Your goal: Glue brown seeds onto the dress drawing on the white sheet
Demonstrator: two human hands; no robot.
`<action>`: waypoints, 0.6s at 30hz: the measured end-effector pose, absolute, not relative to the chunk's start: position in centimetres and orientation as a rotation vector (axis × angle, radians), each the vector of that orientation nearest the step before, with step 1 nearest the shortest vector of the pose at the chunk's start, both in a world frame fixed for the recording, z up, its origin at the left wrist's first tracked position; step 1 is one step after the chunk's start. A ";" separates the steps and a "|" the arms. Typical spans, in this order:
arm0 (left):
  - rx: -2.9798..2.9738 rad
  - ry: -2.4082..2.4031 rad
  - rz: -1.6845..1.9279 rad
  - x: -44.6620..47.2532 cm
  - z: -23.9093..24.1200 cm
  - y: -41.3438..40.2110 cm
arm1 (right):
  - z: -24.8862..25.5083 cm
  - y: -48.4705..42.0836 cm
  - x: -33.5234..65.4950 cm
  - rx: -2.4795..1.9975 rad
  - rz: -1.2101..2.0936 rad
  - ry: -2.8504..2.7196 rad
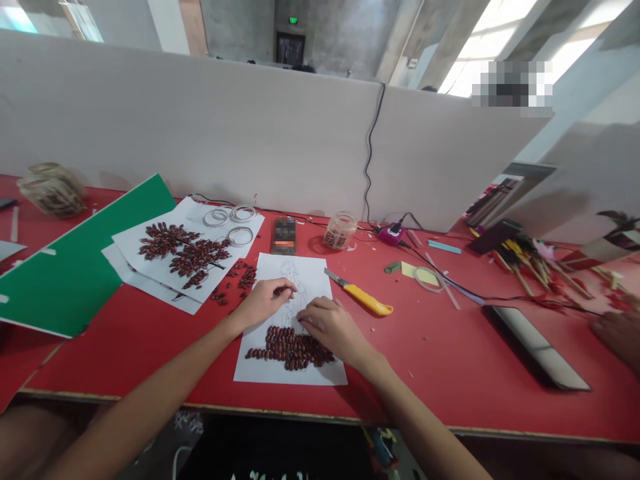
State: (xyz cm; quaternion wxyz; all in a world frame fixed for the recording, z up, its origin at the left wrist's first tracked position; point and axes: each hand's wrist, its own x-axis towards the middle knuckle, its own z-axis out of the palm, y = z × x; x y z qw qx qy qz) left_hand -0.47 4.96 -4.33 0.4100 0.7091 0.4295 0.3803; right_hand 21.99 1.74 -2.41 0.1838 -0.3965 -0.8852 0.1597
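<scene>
A white sheet [249,372] with a faint line drawing [289,269] lies on a red table [430,367], rows of brown seeds [287,348] across its near part. The left hand [267,300] and right hand [331,327] curl their fingers over the sheet; whether either grips a seed, I cannot tell. Loose seeds [247,277] lie left of the sheet, a yellow cutter [367,299] right.

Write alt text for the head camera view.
A left hand and right hand work over a white paper sheet partly covered with rows of brown oval seeds. A yellow-handled utility knife lies to their right on a red table.
</scene>
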 end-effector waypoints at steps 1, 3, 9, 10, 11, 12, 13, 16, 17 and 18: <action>1.825 1.085 0.953 -0.5 -4.4 5.0 | -2.5 1.8 21.9 -1.122 0.439 -2.507; 1.884 1.099 0.954 -0.5 -4.4 5.0 | -2.6 1.7 21.8 -1.124 0.439 -2.508; 1.904 1.151 0.948 -0.6 -4.4 5.2 | -2.1 1.6 22.4 -1.085 0.679 -2.379; 1.900 1.148 0.946 -0.6 -4.4 5.2 | -1.9 1.6 22.4 -1.064 0.729 -2.372; 1.895 1.142 0.948 -0.6 -4.4 5.2 | -1.7 1.7 22.4 -1.044 0.763 -2.380; 1.890 1.137 0.953 -0.6 -4.4 5.2 | -1.5 1.7 22.3 -1.026 0.781 -2.400; 1.884 1.133 0.958 -0.6 -4.4 5.2 | -1.3 1.8 22.1 -1.009 0.787 -2.429; 1.867 1.124 0.962 -0.6 -4.4 5.2 | -0.9 2.0 21.6 -0.965 0.781 -2.520; 1.865 1.124 0.960 -0.6 -4.4 5.2 | -0.8 2.0 21.5 -0.955 0.782 -2.540; 1.865 1.124 0.956 -0.6 -4.4 5.2 | -0.7 2.0 21.4 -0.950 0.785 -2.554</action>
